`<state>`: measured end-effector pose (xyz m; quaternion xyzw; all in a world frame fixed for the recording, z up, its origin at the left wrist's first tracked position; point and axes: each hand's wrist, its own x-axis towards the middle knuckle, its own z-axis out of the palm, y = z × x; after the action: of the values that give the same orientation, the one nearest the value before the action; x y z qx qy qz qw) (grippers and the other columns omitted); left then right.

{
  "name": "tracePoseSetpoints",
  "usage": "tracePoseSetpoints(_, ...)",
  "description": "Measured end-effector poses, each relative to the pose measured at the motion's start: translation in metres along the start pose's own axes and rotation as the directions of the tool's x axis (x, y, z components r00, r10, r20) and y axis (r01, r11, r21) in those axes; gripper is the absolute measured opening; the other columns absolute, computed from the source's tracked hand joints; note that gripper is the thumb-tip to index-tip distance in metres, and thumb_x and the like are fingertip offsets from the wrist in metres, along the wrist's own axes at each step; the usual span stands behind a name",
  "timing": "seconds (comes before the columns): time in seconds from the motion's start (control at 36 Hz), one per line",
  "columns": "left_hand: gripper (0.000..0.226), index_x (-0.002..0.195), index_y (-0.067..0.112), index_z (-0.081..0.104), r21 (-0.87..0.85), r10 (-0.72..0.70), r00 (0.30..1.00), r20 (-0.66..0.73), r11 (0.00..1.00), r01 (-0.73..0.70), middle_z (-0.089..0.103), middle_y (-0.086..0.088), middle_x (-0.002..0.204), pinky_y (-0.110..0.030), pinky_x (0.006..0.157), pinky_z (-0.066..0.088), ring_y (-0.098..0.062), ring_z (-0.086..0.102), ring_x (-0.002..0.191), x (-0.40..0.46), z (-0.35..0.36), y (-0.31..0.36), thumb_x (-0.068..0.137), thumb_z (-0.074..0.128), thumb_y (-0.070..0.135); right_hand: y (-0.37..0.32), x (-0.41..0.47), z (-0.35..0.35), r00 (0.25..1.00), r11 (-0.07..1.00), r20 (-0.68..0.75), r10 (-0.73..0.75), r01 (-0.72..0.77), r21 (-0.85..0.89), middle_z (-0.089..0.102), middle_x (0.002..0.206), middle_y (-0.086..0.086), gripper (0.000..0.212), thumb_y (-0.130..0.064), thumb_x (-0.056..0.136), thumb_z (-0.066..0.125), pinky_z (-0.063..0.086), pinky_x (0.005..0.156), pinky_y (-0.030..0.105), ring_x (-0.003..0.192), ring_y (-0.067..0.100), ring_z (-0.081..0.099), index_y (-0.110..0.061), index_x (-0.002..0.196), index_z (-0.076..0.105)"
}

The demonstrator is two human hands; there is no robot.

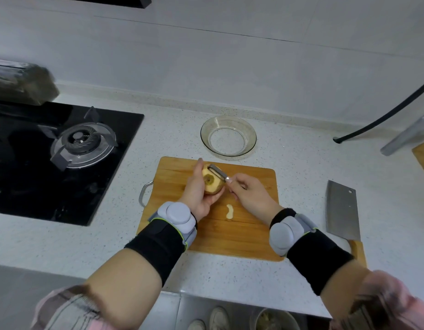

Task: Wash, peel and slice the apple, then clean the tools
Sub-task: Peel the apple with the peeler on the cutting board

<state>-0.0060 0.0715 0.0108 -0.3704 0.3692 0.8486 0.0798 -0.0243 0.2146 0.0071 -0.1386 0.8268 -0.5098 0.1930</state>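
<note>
Speckled white worktop carries a wooden cutting board near its front edge. A cleaver lies right of the board. Over the board's far edge, the left hand cups the apple; the right hand pinches the peeler, blade on the fruit. 1 peel strip lies mid-board.

Grey wall, speckled counter, black hob.

Pale yellow apple, speckled white counter
</note>
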Motion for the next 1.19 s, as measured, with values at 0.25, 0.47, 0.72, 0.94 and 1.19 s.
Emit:
tracePoseSetpoints(0.25, 0.04, 0.115, 0.008, 0.052, -0.01, 0.01, 0.999, 0.036, 1.0, -0.009, 0.061, -0.013, 0.101, -0.034, 0.062, 0.058, -0.024, 0.063, 0.086, -0.005, 0.002, -0.007, 0.092, 0.055, 0.041, 0.013, 0.006, -0.002, 0.991, 0.994, -0.098, 0.092, -0.098, -0.05, 0.061, 0.076, -0.001, 0.033, -0.04, 0.1, 0.05, 0.047, 0.08, 0.038, 0.08, 0.022, 0.059, -0.014, 0.084, 0.061)
tracePoseSetpoints(0.47, 0.044, 0.115, 0.007, 0.052, -0.113, -0.018, 0.994, 0.105, 0.993, 0.03, 0.06, -0.017, 0.114, -0.04, 0.079, 0.057, -0.029, 0.063, 0.1, -0.01, -0.003, -0.004, 0.088, 0.064, 0.04, 0.019, 0.003, -0.008, 0.96, 0.96, -0.118, 0.254, -0.236, 0.149, 0.046, 0.062, -0.003, 0.036, -0.035, 0.104, 0.045, 0.031, 0.042, 0.012, 0.043, -0.001, 0.04, -0.016, 0.074, 0.05)
tracePoseSetpoints(0.72, 0.036, 0.113, 0.006, 0.057, -0.133, -0.033, 0.992, 0.122, 0.99, 0.049, 0.066, -0.018, 0.106, -0.046, 0.086, 0.055, -0.03, 0.066, 0.101, -0.012, -0.004, -0.006, 0.094, 0.053, 0.037, -0.005, -0.004, 0.0, 1.0, 0.997, 0.023, 0.02, -0.021, 0.069, 0.049, 0.053, -0.016, 0.036, -0.037, 0.1, 0.053, 0.037, 0.065, 0.025, 0.055, 0.0, 0.044, -0.017, 0.071, 0.056)
tracePoseSetpoints(0.94, 0.039, 0.101, 0.012, 0.06, 0.01, -0.083, 0.995, 0.047, 0.997, 0.083, 0.068, -0.011, 0.088, -0.03, 0.065, 0.06, -0.021, 0.067, 0.078, -0.011, -0.008, 0.0, 0.09, 0.056, 0.049, -0.011, -0.007, 0.0, 1.0, 0.992, -0.006, -0.002, 0.002, -0.129, 0.068, 0.081, 0.002, 0.033, -0.049, 0.096, 0.054, 0.049, 0.085, 0.041, 0.087, 0.023, 0.063, -0.025, 0.077, 0.064)
tracePoseSetpoints(1.19, 0.052, 0.12, 0.008, 0.051, 0.019, -0.116, 0.991, 0.062, 0.993, 0.115, 0.063, -0.019, 0.098, -0.027, 0.052, 0.057, -0.027, 0.066, 0.075, -0.018, -0.011, -0.003, 0.088, 0.057, 0.049, 0.019, 0.008, -0.012, 0.982, 0.983, -0.112, 0.15, -0.16, -0.089, 0.049, 0.063, -0.005, 0.041, -0.048, 0.098, 0.051, 0.037, 0.067, 0.034, 0.062, 0.015, 0.046, -0.02, 0.068, 0.051)
